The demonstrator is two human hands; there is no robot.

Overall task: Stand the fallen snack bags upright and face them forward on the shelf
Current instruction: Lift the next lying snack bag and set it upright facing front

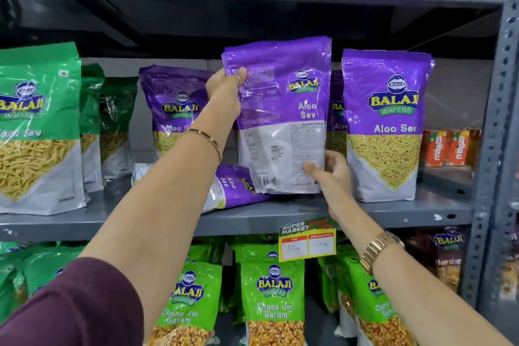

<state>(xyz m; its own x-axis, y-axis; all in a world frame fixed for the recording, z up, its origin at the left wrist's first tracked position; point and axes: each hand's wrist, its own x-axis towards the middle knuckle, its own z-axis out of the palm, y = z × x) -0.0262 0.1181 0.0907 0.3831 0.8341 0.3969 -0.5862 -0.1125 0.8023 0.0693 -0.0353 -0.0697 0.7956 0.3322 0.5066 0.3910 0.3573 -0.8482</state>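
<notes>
Two hands hold one purple Aloo Sev bag (pixel 280 121) upright above the grey metal shelf (pixel 280 218), with its printed back side turned to the camera. The left hand (pixel 226 90) grips the upper left corner of this bag, thumb on the near side and the other fingers hidden behind it. The right hand (pixel 332 170) holds the lower right corner, thumb pressed on the white part of the near side. The bottom edge of the held bag is just above the shelf; I cannot tell if it touches.

Under and to the left of the held bag lies a fallen purple bag (pixel 233 188), flat on the shelf with its text sideways. Right of the held bag stands another Aloo Sev bag (pixel 384 126), upright and with its front forward. Between these two, a further purple bag (pixel 337 115) shows only a narrow strip. Left of the held bag, behind the left forearm, one more purple bag (pixel 174 109) stands upright further back on the shelf. Far to the left of it stand green bags (pixel 36 126) of the same brand in a row.

On the front edge of the shelf, below the held bag, hangs a yellow price tag (pixel 307 239). The lower shelf holds light green Chana Jor Garam bags (pixel 272 298). The left wrist has a thin bangle (pixel 207 139), the right wrist a gold watch (pixel 379 247).
</notes>
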